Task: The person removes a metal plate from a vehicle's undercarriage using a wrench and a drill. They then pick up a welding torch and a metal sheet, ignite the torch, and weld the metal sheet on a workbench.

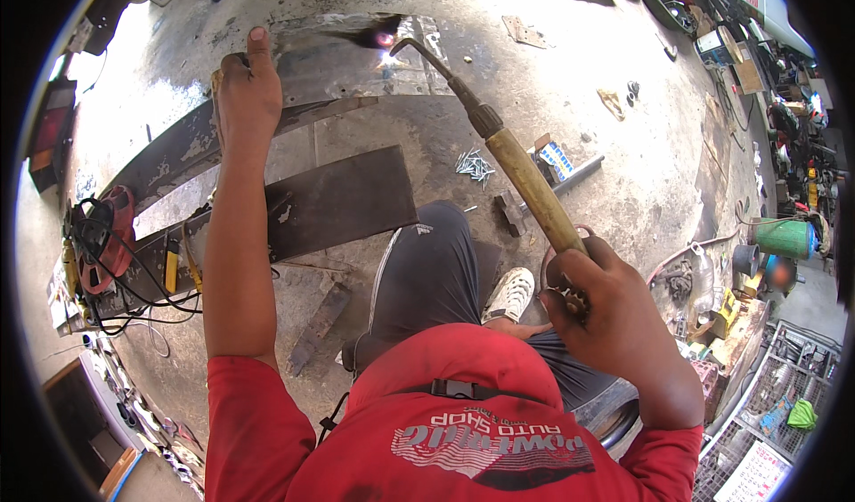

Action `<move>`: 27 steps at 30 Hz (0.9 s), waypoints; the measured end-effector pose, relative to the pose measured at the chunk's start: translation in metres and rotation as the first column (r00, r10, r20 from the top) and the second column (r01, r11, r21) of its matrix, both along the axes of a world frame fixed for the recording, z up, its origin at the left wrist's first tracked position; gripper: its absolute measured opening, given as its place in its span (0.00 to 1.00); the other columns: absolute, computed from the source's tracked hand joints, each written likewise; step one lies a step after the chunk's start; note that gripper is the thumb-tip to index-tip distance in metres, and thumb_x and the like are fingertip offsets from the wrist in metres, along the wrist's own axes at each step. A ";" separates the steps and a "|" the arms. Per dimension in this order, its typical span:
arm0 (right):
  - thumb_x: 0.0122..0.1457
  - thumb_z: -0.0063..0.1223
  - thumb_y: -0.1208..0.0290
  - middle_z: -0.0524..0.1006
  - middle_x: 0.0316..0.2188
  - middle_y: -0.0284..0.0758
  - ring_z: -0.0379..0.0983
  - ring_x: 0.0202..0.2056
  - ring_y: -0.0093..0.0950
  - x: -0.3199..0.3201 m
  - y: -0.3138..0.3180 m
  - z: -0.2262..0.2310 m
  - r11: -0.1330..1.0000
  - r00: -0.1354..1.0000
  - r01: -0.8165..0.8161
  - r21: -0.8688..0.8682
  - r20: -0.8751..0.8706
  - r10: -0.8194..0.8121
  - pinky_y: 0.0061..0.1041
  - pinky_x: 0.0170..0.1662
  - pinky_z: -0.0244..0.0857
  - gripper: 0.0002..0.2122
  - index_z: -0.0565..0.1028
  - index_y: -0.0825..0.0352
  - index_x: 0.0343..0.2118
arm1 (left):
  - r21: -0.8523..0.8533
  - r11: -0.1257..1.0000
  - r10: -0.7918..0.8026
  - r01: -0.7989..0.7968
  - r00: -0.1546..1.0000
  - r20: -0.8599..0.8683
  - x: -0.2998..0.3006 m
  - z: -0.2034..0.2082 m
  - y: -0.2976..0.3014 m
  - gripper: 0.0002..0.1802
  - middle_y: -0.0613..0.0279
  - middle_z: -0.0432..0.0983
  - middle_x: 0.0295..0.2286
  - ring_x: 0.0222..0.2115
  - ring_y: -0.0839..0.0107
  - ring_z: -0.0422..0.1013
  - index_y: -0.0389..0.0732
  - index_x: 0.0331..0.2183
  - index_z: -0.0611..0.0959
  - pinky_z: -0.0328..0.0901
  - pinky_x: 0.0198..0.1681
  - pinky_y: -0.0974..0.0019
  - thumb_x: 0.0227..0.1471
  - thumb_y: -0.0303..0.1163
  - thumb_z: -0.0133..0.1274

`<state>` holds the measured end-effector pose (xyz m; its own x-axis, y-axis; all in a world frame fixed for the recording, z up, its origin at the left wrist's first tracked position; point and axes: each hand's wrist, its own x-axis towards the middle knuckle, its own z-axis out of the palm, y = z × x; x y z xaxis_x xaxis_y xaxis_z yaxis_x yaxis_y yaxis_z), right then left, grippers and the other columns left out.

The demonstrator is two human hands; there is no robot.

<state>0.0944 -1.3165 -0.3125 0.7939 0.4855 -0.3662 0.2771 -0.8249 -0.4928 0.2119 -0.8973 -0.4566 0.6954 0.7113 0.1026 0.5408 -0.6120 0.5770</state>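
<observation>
My right hand [614,310] is closed around the rear of a gas welding torch [534,190] with a tan handle. Its bent nozzle points at the metal panel [325,70], where a small bright spot glows beside a dark scorched patch. My left hand [249,101] grips the panel's left edge, thumb raised along it and fingers curled, partly hidden. The panel is grey and worn, and rests across a long curved dark metal strip [174,155]. Nearer me lies a flat dark metal plate [347,199], its end by my knee.
A pile of screws [475,165], a small blue-and-white box [554,159] and a hammer [514,212] lie on the concrete. At left sits a red tool [111,235] with tangled black cords. A hose [695,248], a green cylinder [784,237] and a wire rack [766,386] are at right.
</observation>
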 end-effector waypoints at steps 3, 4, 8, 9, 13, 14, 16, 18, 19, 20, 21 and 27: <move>0.58 0.63 0.72 0.73 0.35 0.45 0.78 0.32 0.49 0.000 0.002 0.001 1.000 1.000 0.000 -0.005 -0.001 0.000 0.46 0.36 0.74 0.10 0.75 0.62 0.42 | -0.005 1.000 0.001 -0.001 1.000 -0.011 0.000 -0.002 0.002 0.59 0.28 0.75 0.52 0.56 0.36 0.71 0.27 0.58 0.72 0.64 0.61 0.43 0.62 0.78 0.24; 0.58 0.63 0.72 0.73 0.35 0.45 0.78 0.32 0.49 0.000 0.002 0.001 1.000 1.000 0.000 -0.003 -0.002 0.000 0.46 0.36 0.74 0.10 0.75 0.62 0.42 | -0.012 1.000 0.000 0.000 1.000 -0.019 0.000 -0.001 0.002 0.59 0.28 0.75 0.52 0.57 0.37 0.71 0.27 0.58 0.72 0.64 0.61 0.43 0.62 0.78 0.24; 0.58 0.62 0.72 0.73 0.35 0.45 0.78 0.33 0.50 0.000 0.001 0.001 1.000 1.000 -0.010 0.008 -0.001 0.010 0.47 0.37 0.74 0.10 0.75 0.62 0.42 | 0.001 1.000 0.007 -0.007 1.000 -0.011 0.000 -0.002 0.002 0.59 0.29 0.75 0.52 0.57 0.37 0.71 0.28 0.58 0.73 0.64 0.61 0.43 0.61 0.78 0.24; 0.58 0.62 0.72 0.73 0.35 0.45 0.78 0.34 0.50 0.001 0.001 0.001 1.000 1.000 -0.015 0.011 0.000 0.015 0.47 0.38 0.74 0.10 0.75 0.62 0.42 | 0.007 1.000 0.005 -0.004 1.000 -0.004 0.000 -0.003 0.003 0.59 0.29 0.75 0.52 0.57 0.37 0.70 0.28 0.58 0.73 0.63 0.61 0.43 0.61 0.78 0.24; 0.59 0.62 0.71 0.73 0.35 0.45 0.78 0.34 0.50 0.001 0.002 0.002 1.000 1.000 -0.002 -0.009 -0.014 0.002 0.47 0.38 0.74 0.11 0.75 0.62 0.42 | 0.011 1.000 0.003 -0.003 1.000 0.004 -0.001 -0.003 0.001 0.59 0.28 0.75 0.52 0.57 0.38 0.71 0.28 0.58 0.73 0.63 0.61 0.43 0.62 0.78 0.25; 0.59 0.62 0.71 0.73 0.35 0.45 0.77 0.34 0.50 0.001 0.002 0.003 1.000 1.000 -0.003 -0.018 -0.015 0.003 0.47 0.38 0.74 0.11 0.75 0.62 0.42 | 0.008 1.000 0.005 -0.005 1.000 0.000 -0.001 -0.002 0.001 0.59 0.28 0.75 0.52 0.57 0.37 0.71 0.28 0.58 0.73 0.64 0.61 0.43 0.62 0.78 0.25; 0.59 0.62 0.71 0.73 0.35 0.45 0.77 0.34 0.50 0.001 0.002 0.003 1.000 1.000 -0.004 -0.024 -0.013 0.004 0.47 0.38 0.74 0.10 0.75 0.62 0.43 | 0.000 1.000 -0.001 0.001 1.000 -0.005 0.000 -0.001 0.002 0.59 0.29 0.75 0.52 0.57 0.37 0.71 0.28 0.58 0.73 0.64 0.61 0.43 0.62 0.78 0.25; 0.59 0.62 0.71 0.73 0.35 0.45 0.77 0.34 0.50 0.001 0.001 0.004 1.000 1.000 -0.004 -0.021 -0.008 0.004 0.47 0.38 0.74 0.10 0.75 0.62 0.42 | -0.004 1.000 -0.003 0.003 1.000 -0.006 0.001 -0.001 0.001 0.58 0.29 0.76 0.52 0.57 0.37 0.71 0.28 0.58 0.73 0.64 0.61 0.43 0.62 0.78 0.24; 0.59 0.62 0.71 0.73 0.35 0.45 0.77 0.34 0.50 0.001 0.001 0.003 1.000 1.000 -0.005 -0.018 -0.010 0.005 0.47 0.38 0.74 0.10 0.75 0.62 0.42 | 0.000 1.000 0.002 -0.002 1.000 -0.005 0.001 -0.002 0.001 0.58 0.29 0.76 0.52 0.57 0.37 0.71 0.28 0.58 0.73 0.64 0.61 0.43 0.62 0.78 0.24; 0.59 0.62 0.71 0.73 0.35 0.45 0.77 0.34 0.50 0.002 0.001 0.003 1.000 1.000 -0.006 -0.015 -0.012 0.006 0.47 0.38 0.74 0.10 0.75 0.62 0.42 | 0.003 1.000 0.007 -0.007 1.000 -0.004 0.000 -0.003 0.002 0.58 0.28 0.76 0.52 0.57 0.37 0.71 0.28 0.58 0.73 0.64 0.61 0.43 0.62 0.78 0.24; 0.59 0.62 0.71 0.73 0.35 0.45 0.77 0.34 0.50 0.002 0.001 0.002 1.000 1.000 -0.006 -0.012 -0.015 0.006 0.47 0.38 0.74 0.10 0.75 0.62 0.42 | 0.007 1.000 0.012 -0.012 1.000 -0.006 0.000 -0.003 0.002 0.58 0.28 0.75 0.52 0.57 0.37 0.71 0.28 0.58 0.72 0.64 0.61 0.43 0.62 0.78 0.24; 0.59 0.62 0.72 0.73 0.35 0.45 0.77 0.35 0.50 0.001 0.001 0.003 1.000 1.000 0.001 -0.016 -0.024 -0.001 0.47 0.38 0.74 0.10 0.75 0.62 0.42 | 0.008 1.000 0.013 -0.013 1.000 -0.014 0.002 -0.005 0.004 0.58 0.29 0.75 0.52 0.57 0.37 0.71 0.29 0.58 0.73 0.64 0.61 0.42 0.62 0.78 0.23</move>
